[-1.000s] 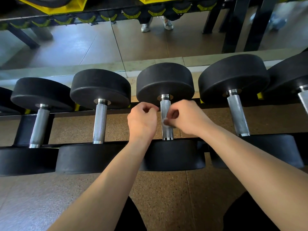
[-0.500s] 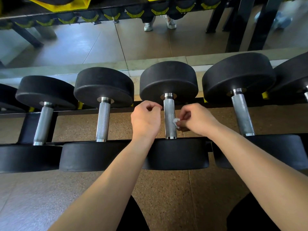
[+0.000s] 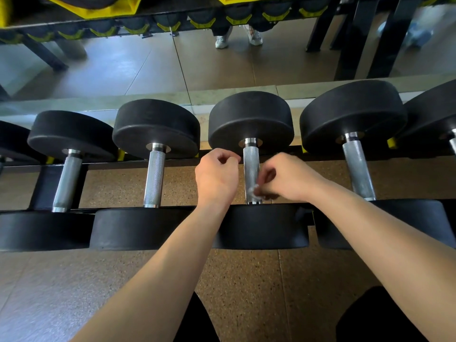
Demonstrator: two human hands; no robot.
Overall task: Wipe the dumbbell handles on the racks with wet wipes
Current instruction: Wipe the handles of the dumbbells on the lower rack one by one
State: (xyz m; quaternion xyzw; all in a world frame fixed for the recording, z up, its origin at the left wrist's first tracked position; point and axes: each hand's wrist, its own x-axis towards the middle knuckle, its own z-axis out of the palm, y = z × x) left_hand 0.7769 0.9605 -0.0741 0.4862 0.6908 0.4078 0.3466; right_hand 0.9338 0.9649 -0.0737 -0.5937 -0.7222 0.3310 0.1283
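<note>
While right hand (image 3: pixel 288 180) pinches wipe (image 3: pixel 254 188) at handle (image 3: pixel 251 164), dumbbells (image 3: pixel 155 124) line rack (image 3: pixel 98 210).

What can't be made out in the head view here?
Head view only:
1. wet wipe: only a small white wad shows; the right hand covers the rest.
2. left hand: its back faces the camera, so whether it holds anything is hidden.
3. dumbbell handle: underside hidden by the handle itself.
4. leftmost dumbbell, rightmost dumbbell: cut off by the frame edges.
</note>
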